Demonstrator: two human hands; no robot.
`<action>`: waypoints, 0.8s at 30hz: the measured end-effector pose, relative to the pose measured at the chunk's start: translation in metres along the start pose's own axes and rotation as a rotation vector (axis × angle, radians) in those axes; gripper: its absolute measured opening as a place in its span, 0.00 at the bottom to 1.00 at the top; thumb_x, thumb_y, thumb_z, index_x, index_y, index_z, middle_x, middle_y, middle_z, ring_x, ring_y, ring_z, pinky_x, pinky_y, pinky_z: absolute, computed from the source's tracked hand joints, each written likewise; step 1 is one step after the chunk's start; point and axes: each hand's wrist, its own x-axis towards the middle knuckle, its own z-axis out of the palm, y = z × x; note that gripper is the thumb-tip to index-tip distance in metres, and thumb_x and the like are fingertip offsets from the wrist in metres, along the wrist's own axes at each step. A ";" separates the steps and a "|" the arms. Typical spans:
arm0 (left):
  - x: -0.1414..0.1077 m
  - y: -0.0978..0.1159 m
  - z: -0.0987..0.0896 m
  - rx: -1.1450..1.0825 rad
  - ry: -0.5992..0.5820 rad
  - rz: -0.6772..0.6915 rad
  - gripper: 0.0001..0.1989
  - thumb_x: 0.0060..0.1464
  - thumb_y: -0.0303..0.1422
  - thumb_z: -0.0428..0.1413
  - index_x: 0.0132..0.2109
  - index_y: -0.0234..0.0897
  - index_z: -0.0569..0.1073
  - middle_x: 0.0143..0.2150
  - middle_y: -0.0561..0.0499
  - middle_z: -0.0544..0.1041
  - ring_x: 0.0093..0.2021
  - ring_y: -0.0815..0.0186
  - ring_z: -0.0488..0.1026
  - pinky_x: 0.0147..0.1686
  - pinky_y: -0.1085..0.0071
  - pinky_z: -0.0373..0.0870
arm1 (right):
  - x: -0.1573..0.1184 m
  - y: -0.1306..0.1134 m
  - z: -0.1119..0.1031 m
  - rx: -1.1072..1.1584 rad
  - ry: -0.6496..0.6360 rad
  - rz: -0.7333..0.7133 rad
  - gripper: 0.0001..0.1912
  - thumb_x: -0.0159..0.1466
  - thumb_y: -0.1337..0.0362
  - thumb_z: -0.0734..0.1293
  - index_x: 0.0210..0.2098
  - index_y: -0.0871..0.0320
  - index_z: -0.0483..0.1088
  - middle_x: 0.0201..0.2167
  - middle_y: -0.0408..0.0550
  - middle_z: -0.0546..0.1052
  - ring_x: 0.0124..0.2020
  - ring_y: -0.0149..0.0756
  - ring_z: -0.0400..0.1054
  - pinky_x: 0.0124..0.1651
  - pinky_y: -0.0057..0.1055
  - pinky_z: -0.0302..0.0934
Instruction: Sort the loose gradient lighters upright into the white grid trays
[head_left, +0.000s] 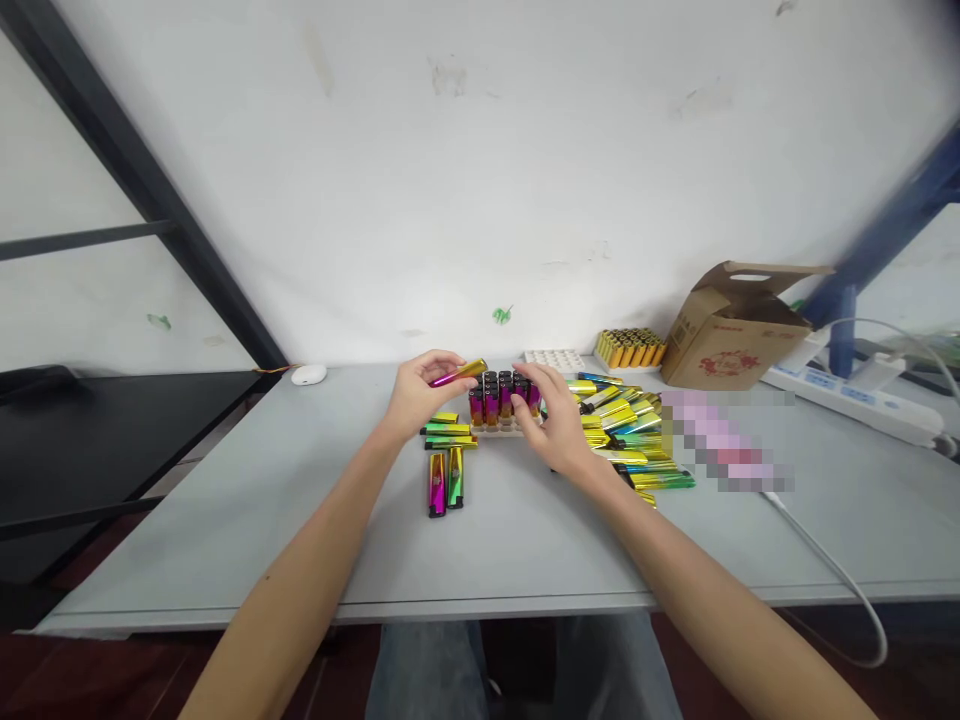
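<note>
On the grey table [225, 540], a lighter rack [495, 429] sits near the middle, packed with upright lighters [501, 400]. Just left of it lie a few loose lighters [448, 437], with two more [446, 483] side by side in front of those. A heap of lighters [619, 425] spreads to its right (the right hand [551, 420] is over the rack's right end, the left hand [416, 395] at its left holding a lighter [457, 374]). Along the back run a computer mouse [309, 374], a perforated white tray [555, 360], a block of packed lighters [630, 348], a cardboard box [739, 325] and, further right, a power strip [847, 400].
</note>
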 end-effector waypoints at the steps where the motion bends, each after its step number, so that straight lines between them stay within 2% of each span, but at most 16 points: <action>1: -0.003 -0.001 0.004 -0.004 -0.016 -0.003 0.18 0.37 0.37 0.68 0.36 0.35 0.74 0.32 0.51 0.75 0.36 0.67 0.73 0.38 0.71 0.70 | 0.000 0.000 0.000 -0.009 -0.016 -0.008 0.19 0.65 0.63 0.59 0.56 0.52 0.63 0.52 0.52 0.70 0.54 0.42 0.63 0.57 0.43 0.59; 3: -0.009 -0.004 0.009 -0.012 -0.063 -0.037 0.20 0.35 0.35 0.69 0.38 0.36 0.73 0.30 0.53 0.73 0.34 0.67 0.72 0.36 0.71 0.70 | -0.001 -0.001 0.002 -0.008 -0.046 -0.017 0.18 0.66 0.63 0.59 0.55 0.52 0.65 0.50 0.51 0.72 0.52 0.42 0.64 0.56 0.42 0.60; 5: -0.013 -0.006 0.011 -0.043 -0.102 -0.093 0.22 0.34 0.34 0.69 0.40 0.36 0.73 0.30 0.54 0.72 0.32 0.68 0.72 0.34 0.72 0.70 | -0.002 -0.002 0.004 0.012 -0.063 -0.023 0.15 0.66 0.62 0.59 0.52 0.52 0.67 0.44 0.50 0.75 0.46 0.41 0.68 0.50 0.40 0.63; 7: -0.017 -0.007 0.012 -0.121 -0.102 -0.151 0.24 0.34 0.33 0.69 0.42 0.37 0.72 0.31 0.55 0.72 0.30 0.69 0.72 0.33 0.72 0.70 | -0.003 -0.003 0.006 0.038 -0.047 -0.022 0.13 0.66 0.62 0.61 0.49 0.53 0.69 0.35 0.48 0.77 0.38 0.38 0.69 0.44 0.38 0.65; 9: -0.019 -0.009 0.014 -0.242 -0.073 -0.194 0.26 0.34 0.31 0.69 0.44 0.39 0.72 0.32 0.55 0.72 0.31 0.70 0.72 0.33 0.72 0.69 | -0.004 -0.006 0.009 0.060 -0.017 -0.008 0.12 0.65 0.62 0.62 0.47 0.54 0.70 0.31 0.47 0.77 0.33 0.36 0.68 0.40 0.35 0.65; 12: -0.022 -0.014 0.019 -0.444 -0.046 -0.224 0.23 0.37 0.30 0.68 0.43 0.38 0.73 0.32 0.55 0.73 0.32 0.71 0.71 0.34 0.73 0.68 | -0.007 -0.010 0.013 0.082 -0.027 0.027 0.08 0.64 0.61 0.64 0.41 0.55 0.71 0.30 0.46 0.77 0.31 0.35 0.68 0.38 0.34 0.64; 16: -0.026 -0.017 0.029 -0.534 -0.121 -0.230 0.11 0.47 0.35 0.63 0.37 0.34 0.76 0.32 0.52 0.73 0.33 0.71 0.70 0.35 0.73 0.67 | -0.013 -0.014 0.018 0.074 -0.181 0.043 0.07 0.62 0.59 0.65 0.35 0.56 0.71 0.28 0.45 0.76 0.29 0.34 0.69 0.35 0.31 0.62; 19: -0.028 -0.017 0.032 -0.502 -0.119 -0.214 0.11 0.49 0.37 0.62 0.38 0.34 0.77 0.33 0.51 0.74 0.34 0.69 0.69 0.37 0.72 0.67 | -0.016 -0.015 0.018 0.032 -0.265 0.032 0.09 0.63 0.59 0.64 0.34 0.57 0.71 0.27 0.45 0.75 0.29 0.33 0.68 0.34 0.30 0.61; 24: -0.028 -0.011 0.031 -0.480 -0.041 -0.180 0.12 0.51 0.39 0.61 0.38 0.34 0.75 0.32 0.52 0.72 0.33 0.71 0.69 0.37 0.74 0.68 | -0.015 -0.012 0.013 0.006 -0.295 0.011 0.12 0.66 0.59 0.60 0.33 0.56 0.71 0.29 0.47 0.76 0.30 0.34 0.68 0.36 0.30 0.60</action>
